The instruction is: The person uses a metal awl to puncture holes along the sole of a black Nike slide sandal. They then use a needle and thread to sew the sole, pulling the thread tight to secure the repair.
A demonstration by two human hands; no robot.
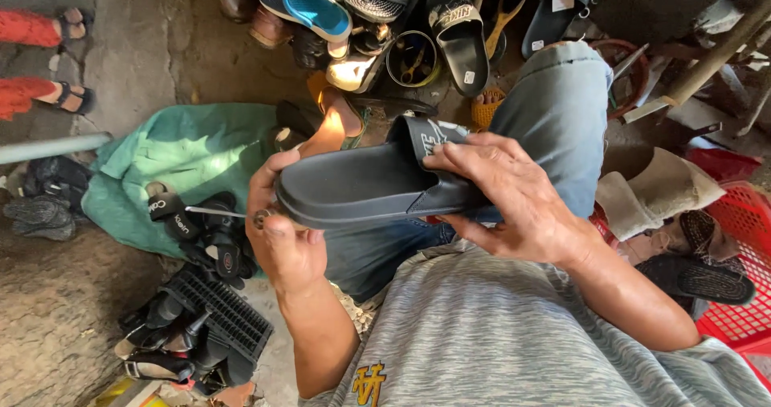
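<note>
Black rubber slide sandal (361, 186) is gripped at both ends by the left hand (281, 230) and right hand (506, 198).
A thin needle-like tool (217, 212) is pinched by the left hand too; a slip could prick the fingers (269, 174).

I look down on a rough, cracked concrete floor (152, 45) in hard sunlight; a green cloth (193, 154) lies spread on it. Heaped sandals (385, 21) crowd the top; a red plastic basket (743, 214) sits right.
</note>
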